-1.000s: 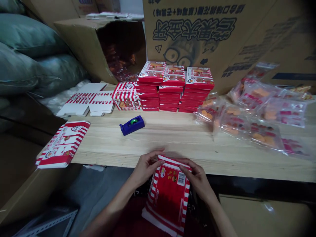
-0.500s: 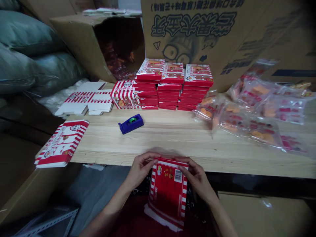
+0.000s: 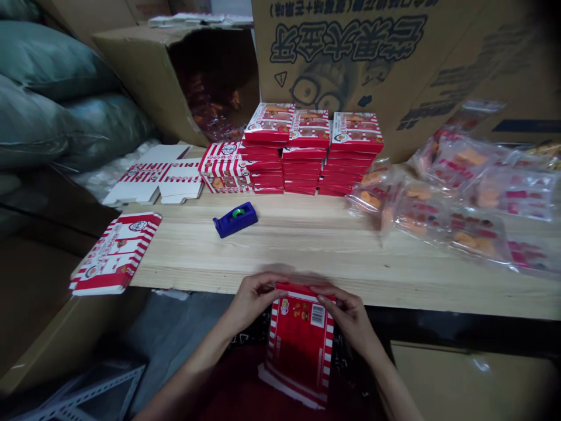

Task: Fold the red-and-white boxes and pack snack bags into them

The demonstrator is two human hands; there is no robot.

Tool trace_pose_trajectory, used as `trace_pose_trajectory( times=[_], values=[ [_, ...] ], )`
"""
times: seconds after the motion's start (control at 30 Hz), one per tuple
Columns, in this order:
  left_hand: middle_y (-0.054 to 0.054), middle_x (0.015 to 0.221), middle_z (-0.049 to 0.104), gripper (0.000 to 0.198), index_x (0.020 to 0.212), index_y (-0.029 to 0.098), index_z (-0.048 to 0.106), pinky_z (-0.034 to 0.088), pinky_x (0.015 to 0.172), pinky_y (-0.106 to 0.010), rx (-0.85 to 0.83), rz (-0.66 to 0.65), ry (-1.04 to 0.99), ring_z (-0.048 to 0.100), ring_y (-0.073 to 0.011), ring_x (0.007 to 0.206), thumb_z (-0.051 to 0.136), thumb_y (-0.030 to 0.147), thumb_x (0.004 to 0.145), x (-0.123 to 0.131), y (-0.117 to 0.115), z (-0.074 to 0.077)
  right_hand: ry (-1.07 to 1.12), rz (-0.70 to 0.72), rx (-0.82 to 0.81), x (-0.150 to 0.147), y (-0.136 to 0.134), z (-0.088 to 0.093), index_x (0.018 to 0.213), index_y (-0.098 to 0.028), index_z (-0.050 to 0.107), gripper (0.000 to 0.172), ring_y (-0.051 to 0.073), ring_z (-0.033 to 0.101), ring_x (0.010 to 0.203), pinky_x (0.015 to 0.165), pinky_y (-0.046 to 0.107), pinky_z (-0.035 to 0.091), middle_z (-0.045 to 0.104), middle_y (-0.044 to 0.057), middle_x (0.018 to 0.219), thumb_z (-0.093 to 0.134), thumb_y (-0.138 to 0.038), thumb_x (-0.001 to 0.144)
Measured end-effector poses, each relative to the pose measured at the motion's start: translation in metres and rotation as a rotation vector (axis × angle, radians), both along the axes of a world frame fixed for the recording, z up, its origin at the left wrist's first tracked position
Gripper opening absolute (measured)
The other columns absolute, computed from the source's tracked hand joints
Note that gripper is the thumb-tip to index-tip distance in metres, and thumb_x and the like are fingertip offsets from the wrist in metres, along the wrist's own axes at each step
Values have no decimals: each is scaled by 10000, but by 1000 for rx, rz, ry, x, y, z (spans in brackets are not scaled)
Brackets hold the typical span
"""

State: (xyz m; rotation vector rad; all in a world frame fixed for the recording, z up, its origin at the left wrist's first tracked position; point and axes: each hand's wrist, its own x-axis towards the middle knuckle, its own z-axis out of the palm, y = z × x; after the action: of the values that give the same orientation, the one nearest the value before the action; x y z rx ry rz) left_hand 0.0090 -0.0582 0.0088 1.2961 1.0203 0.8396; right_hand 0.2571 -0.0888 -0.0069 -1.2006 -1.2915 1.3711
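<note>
Two hands in the head view: my left hand and right hand are curled closed on the top edge of a red striped carton, which hangs flat at the near edge of the wooden table. Folding that top edge looks like the step in hand; the lower end lies unfolded.

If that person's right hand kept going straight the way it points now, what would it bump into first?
The right hand would meet the red-and-white carton it already touches; past that lies the left hand, though depth is unclear.
</note>
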Motion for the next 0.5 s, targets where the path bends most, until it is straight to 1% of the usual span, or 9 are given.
trace_pose_trajectory(
  times=[0.1,0.17,0.2,0.27,0.33,0.43,0.5],
  values=[
    [-86,1163,760,400,1197,211,686,574,887,-350,-77,128,-147,732,-212,971,821,285,829,7,-8,-6,3,-51,5,1,-4,-4,1033,-296,823,185,257,730,1096,981,382,552,803,74,1131,752,-404,901],
    [-72,1168,753,466,1219,229,633,569,872,-324,-87,169,-211,727,-191,960,845,255,805,11,-13,-6,11,-95,10,2,-5,-4,988,-281,819,164,254,731,1076,955,365,559,806,75,1095,761,-401,891],
    [-66,1135,760,468,1213,230,622,569,860,-315,-95,168,-221,728,-188,948,848,250,803,12,-16,-5,20,-113,10,2,-6,-2,961,-274,812,154,251,732,1064,942,357,562,805,74,1080,763,-401,890],
    [-62,1043,779,415,1194,218,637,572,851,-317,-108,123,-190,733,-195,928,828,267,829,15,-20,-1,33,-101,5,3,-5,5,910,-258,788,145,244,728,1056,935,346,559,796,74,1072,750,-398,903],
    [-71,1022,790,362,1202,212,668,576,870,-339,-94,61,-112,740,-214,942,785,307,873,17,-24,7,6,-21,14,5,-1,18,911,-248,771,146,240,715,1074,951,342,544,779,75,1089,733,-388,920],
    [-70,1085,793,444,1321,245,648,578,913,-376,-13,-21,10,746,-233,981,755,336,899,18,-26,21,-84,126,45,7,7,41,1019,-255,774,155,225,696,1070,947,331,525,759,66,1088,706,-374,947],
    [-61,1094,797,510,1394,266,599,580,924,-385,27,-66,53,750,-232,982,744,329,909,19,-26,30,-107,187,57,7,11,53,1020,-254,778,157,204,693,987,887,313,524,754,51,1018,686,-368,963]
  ],
)
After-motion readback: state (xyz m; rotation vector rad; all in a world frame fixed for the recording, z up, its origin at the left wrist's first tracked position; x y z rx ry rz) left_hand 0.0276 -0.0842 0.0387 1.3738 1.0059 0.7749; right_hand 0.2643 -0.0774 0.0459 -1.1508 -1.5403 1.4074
